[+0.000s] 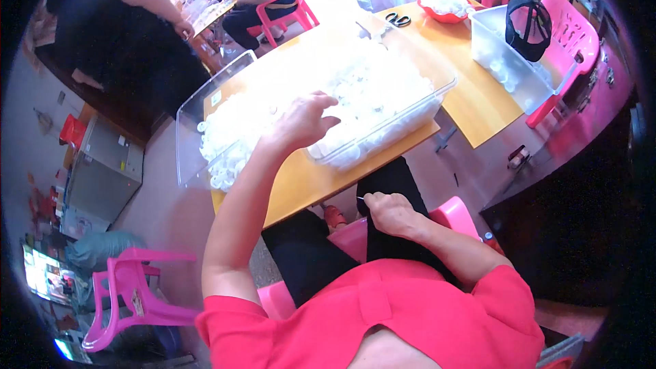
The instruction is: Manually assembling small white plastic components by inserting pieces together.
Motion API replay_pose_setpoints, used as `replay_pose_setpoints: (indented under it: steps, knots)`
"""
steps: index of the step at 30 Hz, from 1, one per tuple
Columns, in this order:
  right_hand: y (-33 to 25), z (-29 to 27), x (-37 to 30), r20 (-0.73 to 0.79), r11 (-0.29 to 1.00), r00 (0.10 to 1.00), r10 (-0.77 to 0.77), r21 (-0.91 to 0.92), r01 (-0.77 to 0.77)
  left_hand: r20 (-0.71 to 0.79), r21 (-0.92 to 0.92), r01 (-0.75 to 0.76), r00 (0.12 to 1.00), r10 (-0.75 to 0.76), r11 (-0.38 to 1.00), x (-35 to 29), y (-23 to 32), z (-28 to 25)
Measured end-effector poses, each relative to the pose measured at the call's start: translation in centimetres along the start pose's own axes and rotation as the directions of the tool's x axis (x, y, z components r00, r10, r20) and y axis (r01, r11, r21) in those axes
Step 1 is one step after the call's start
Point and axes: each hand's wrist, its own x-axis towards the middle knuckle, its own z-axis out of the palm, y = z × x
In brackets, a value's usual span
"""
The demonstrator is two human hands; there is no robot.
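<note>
My left hand point(307, 121) hangs over the near edge of a clear plastic bin point(383, 133), thumb and forefinger apart with nothing visible between them. Small white plastic pieces point(383, 89) fill that bin, washed out by glare. Above my right thigh, my right hand point(393, 213) is closed, and a thin white tip point(360, 197) sticks out from its fingers. What the rest of that item is stays hidden in the fist. To the left, a second clear bin point(179, 140) holds more white ring-like pieces point(222, 176).
Both bins stand on a yellow wooden table point(297, 188). Farther right are black scissors point(398, 20), a red bowl point(437, 17) of white pieces, and a translucent tub point(502, 85) with a black cap point(528, 27). A pink stool point(133, 294) stands left; a person in black point(123, 41) stands beyond.
</note>
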Motion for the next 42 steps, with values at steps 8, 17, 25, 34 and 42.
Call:
replay_pose_setpoints:
  steps: [8, 17, 25, 34, 42]
  knots:
    - [0.7, -1.1, 0.3, -0.097, 0.998, 0.994, 0.048, -0.029, -0.051, 0.444, 0.27, -0.131, 0.896, -0.002, 0.954, 4.5, -2.6, 4.0]
    - [-0.7, -2.0, -1.0, 0.001, 0.995, 0.998, -0.062, 0.083, 0.062, 0.484, 0.167, -0.13, 0.874, 0.034, 0.977, 4.3, -2.4, 3.8]
    - [2.7, -2.0, 0.6, -0.006, 0.994, 0.996, 0.088, 0.058, -0.088, 0.485, 0.02, -0.029, 0.875, 0.015, 0.999, 4.9, -1.6, 1.6]
    - [2.0, -2.4, 0.0, 0.056, 0.991, 0.998, 0.04, 0.123, -0.047, 0.133, -0.895, 0.215, 0.965, -0.228, 0.39, 4.7, -3.8, 1.5]
    - [1.4, -2.4, -0.9, 0.008, 0.952, 0.997, 0.079, 0.296, -0.078, -0.132, -0.976, -0.091, 0.97, -0.203, 0.198, -2.9, 1.7, 1.3]
